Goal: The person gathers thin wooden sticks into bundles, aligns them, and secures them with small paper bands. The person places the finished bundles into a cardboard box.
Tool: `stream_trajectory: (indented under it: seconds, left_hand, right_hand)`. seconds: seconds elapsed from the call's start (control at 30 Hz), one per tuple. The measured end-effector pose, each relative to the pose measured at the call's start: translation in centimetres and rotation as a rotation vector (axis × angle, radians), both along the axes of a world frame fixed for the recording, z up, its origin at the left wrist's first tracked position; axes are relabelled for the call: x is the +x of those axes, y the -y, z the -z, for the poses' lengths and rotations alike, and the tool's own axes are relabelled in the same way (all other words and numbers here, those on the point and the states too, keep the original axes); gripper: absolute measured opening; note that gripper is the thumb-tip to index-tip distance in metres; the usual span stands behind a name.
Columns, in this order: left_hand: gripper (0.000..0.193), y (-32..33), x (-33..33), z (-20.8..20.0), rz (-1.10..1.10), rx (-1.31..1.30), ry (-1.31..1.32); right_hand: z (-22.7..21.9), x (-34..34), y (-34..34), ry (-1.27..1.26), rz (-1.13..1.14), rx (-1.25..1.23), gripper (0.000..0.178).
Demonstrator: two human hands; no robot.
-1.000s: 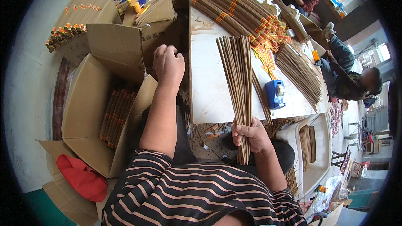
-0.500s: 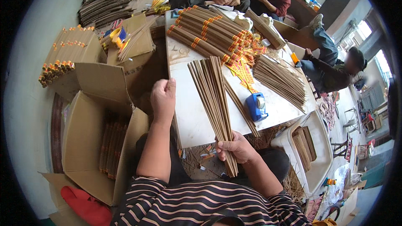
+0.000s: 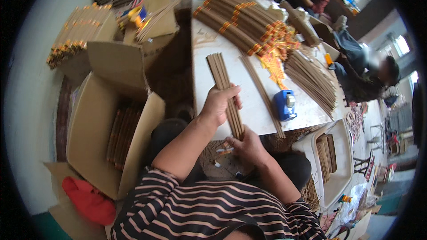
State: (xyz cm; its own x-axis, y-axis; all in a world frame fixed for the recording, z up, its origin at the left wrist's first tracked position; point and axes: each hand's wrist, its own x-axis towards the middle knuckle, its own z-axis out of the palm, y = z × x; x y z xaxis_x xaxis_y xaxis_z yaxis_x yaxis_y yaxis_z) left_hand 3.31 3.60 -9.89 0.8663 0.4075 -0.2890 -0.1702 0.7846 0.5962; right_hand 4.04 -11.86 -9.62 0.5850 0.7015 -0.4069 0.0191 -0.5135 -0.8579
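Both hands on one bundle of brown sticks. Left hand wrapped around the bundle about mid-length, fingers curled closed over it, thumb side toward the near counter edge. Right hand closed on the bundle's near end, just off the counter edge, below the left hand. Bundle lies along the white counter, running away from the person, far end free and squared off, near end overhanging the edge into the right hand.

Second thin line of sticks lies just right of the bundle, roughly parallel, flat on the counter. Blue tape dispenser sits right of that, near the counter's front edge. Big pile of banded bundles with orange wraps covers the far end of the counter; loose fan of sticks on the far right side.

Open cardboard box on the floor to the person's left, packed bundles stacked inside. Red cloth below the box. White tray with a few sticks to the right, below counter level. Other people sit at the far end.
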Motion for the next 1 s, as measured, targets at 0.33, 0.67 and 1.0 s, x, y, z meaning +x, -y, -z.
stream_trajectory:
  seconds: [0.33, 0.67, 1.0]
  left_hand:
    - [0.016, -0.6, -0.5, -0.9, 0.097, -0.166, 0.177]
    - [0.017, -0.8, -0.7, -1.2, 0.136, -0.231, 0.25]
    - [0.014, -1.4, -0.7, -0.8, 0.157, -0.231, 0.291]
  right_hand:
    - [-1.6, 0.1, 0.3, -0.766, 0.008, 0.26, 0.019]
    - [-1.8, -0.2, 0.1, -0.772, 0.0, 0.268, 0.02]
    - [-1.6, 0.2, 0.2, -0.812, -0.063, 0.291, 0.021]
